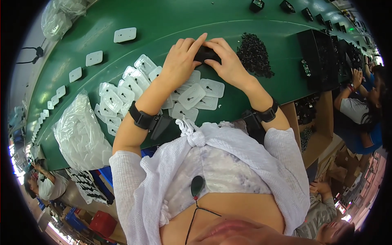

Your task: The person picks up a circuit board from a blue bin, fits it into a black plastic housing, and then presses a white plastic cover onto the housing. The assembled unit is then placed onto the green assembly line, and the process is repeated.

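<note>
Both of my hands meet over the green work surface [281, 85], around a small black housing-like piece [207, 54]. My left hand [179, 59] is closed on its left side, index finger stretched along the top and thumb against the near side. My right hand [229, 64] grips it from the right with fingers and thumb. Much of the piece is covered by my fingers, so its exact kind is unclear. Left of and below my hands lies a heap of white translucent plastic plates [192, 96]. Right of my right hand is a pile of tiny black parts [255, 55].
A clear bag of white plates [81, 132] sits at the left edge. White plates [94, 58] form a line along the far left; black blocks [287, 6] line the far right. A black box [316, 59] and an open carton [320, 122] stand right. Other people [51, 183] work nearby.
</note>
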A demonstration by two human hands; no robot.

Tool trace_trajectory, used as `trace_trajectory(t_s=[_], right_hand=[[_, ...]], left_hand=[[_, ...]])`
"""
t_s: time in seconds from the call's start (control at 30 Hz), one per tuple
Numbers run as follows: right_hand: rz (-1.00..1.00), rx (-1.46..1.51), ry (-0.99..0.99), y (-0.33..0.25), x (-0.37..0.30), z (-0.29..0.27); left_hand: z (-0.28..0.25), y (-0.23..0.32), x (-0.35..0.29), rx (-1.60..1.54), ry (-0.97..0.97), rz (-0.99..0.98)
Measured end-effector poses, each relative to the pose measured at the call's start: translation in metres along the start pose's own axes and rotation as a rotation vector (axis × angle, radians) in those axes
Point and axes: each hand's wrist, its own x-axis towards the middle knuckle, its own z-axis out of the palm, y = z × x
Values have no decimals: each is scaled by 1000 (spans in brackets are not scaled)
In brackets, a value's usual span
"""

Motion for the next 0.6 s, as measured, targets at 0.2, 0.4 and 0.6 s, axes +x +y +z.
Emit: trace_trajectory(t_s=[0.2,0.4,0.6], right_hand=[[-55,-232,14,-5,0,-1],[13,-64,26,-3,3,-11],[199,302,187,8,1,-36]], left_hand=[[-3,-3,-5,32,-15,17],[-23,-14,-22,-1,37,-11],[-55,-45,-39,470,94,-261]])
